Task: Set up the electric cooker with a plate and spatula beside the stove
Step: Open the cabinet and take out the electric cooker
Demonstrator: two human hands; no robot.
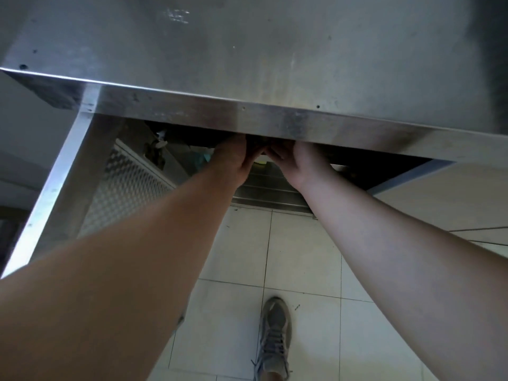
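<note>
Both my arms reach down under the front edge of a stainless steel table (247, 50). My left hand (236, 160) and my right hand (299, 163) are close together just below the table's front rim, and their fingertips are hidden in the dark space under it. A small pale yellow-green thing (259, 162) shows between the two hands. I cannot tell what the hands hold, if anything. No cooker, plate or spatula is visible.
A lower steel shelf (264, 191) lies under the table. The table leg (63, 171) slants down at the left, beside a patterned metal panel (129, 188). Pale floor tiles (302, 257) spread below, with my grey shoe (275, 336) on them. A pale cabinet (453, 193) stands at right.
</note>
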